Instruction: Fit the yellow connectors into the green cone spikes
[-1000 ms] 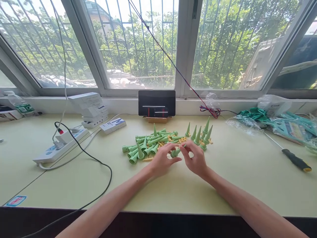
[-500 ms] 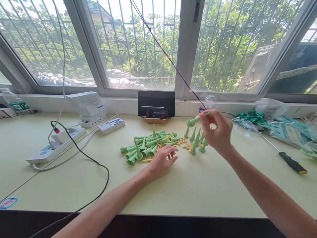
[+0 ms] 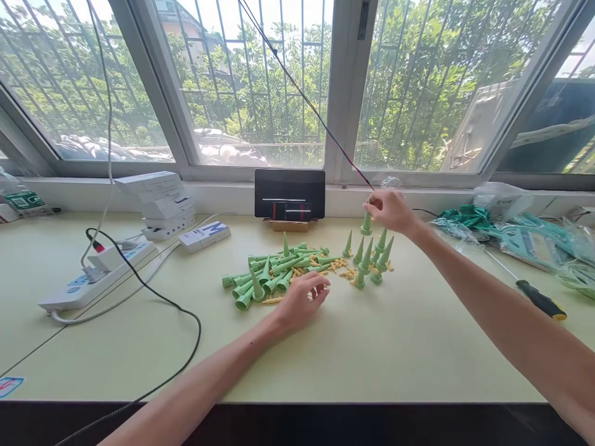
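Note:
My right hand [image 3: 389, 209] pinches a green plant-watering spike [image 3: 367, 225] by its tip, with the wide end pointing down. It is behind a group of similar spikes [image 3: 365, 260] standing upright, several with small yellow valves at their bases. My left hand [image 3: 304, 300] rests on the table, fingers loosely bent and apart, nothing visible in them. Beside it lies a heap of green spikes [image 3: 279, 265], most on their sides, a few pointing up. Small yellow valve pieces [image 3: 344, 269] are scattered between the heap and the standing group.
A dark tablet [image 3: 290, 186] leans by the window behind a phone [image 3: 290, 212]. On the left are a power strip [image 3: 100, 279], a black cable [image 3: 198, 322] and stacked white boxes [image 3: 160, 204]. A screwdriver [image 3: 539, 298] and plastic bags [image 3: 525, 238] lie right.
My right hand has moved away from me and slightly left, turning the spike from nearly level to upright, wide end down. My left hand stays by the heap. The view has shifted slightly.

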Tool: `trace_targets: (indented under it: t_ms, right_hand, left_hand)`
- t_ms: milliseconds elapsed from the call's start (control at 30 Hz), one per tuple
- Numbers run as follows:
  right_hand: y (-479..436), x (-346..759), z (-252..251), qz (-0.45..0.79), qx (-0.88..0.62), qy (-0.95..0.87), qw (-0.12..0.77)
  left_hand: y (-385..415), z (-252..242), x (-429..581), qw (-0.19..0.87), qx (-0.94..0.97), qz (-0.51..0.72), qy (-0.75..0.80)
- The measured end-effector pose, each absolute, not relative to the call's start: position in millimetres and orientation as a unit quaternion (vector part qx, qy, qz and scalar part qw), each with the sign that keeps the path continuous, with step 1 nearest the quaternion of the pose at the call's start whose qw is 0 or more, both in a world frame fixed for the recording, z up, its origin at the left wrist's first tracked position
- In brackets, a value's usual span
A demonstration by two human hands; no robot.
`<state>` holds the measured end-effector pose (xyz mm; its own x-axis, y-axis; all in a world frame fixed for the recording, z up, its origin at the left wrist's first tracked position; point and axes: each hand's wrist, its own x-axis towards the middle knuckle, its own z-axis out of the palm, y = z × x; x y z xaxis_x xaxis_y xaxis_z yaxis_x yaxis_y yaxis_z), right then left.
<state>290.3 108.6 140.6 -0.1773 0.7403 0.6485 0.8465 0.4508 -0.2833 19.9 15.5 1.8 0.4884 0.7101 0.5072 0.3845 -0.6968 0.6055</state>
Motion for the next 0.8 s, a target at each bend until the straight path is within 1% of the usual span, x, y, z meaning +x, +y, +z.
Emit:
trace_targets:
  t_ms: [500, 667, 800]
  right_hand:
    - [114.4, 290.6, 128.1, -0.069, -0.571, -0.753, 0.318]
    - [115.5, 291.7, 125.5, -0.029, -0.583, -0.765, 0.272]
    - [114.3, 290.4, 125.4, 0.010, -0.594, -0.760, 0.262]
  left_hand:
    - [12.0, 4.8, 21.2, 0.197, 0.844, 0.381, 0.323]
    - [13.6, 4.6, 21.9, 0.199, 0.844, 0.379, 0.324]
    - [14.0, 4.3, 22.6, 0.201, 0.845, 0.380, 0.319]
